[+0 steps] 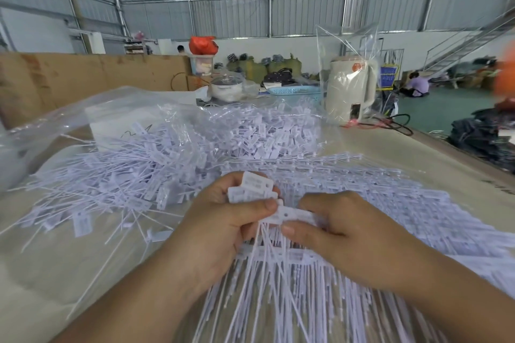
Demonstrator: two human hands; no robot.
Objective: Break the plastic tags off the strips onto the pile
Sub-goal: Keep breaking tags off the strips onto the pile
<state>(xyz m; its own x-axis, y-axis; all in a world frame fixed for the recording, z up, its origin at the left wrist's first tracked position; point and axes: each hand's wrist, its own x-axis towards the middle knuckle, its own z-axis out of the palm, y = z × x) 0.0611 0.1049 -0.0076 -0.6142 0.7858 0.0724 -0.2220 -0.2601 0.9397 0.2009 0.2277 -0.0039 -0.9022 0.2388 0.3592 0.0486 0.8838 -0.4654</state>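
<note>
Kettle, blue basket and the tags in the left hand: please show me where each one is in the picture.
kettle [349, 89]: head view, on the middle of its cream body.
blue basket [295, 91]: head view, on its front wall.
tags [255, 188]: head view, on the white bundle above the left hand [220, 220] thumb.

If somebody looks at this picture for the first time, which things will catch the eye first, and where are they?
First, the two hands in the lower middle: the left hand holds a bundle of broken-off white tags, and the right hand pinches a tag on the strip. Behind them, a wide pile of loose tags covers the table. At the far right edge stands a cream kettle under clear plastic.
</note>
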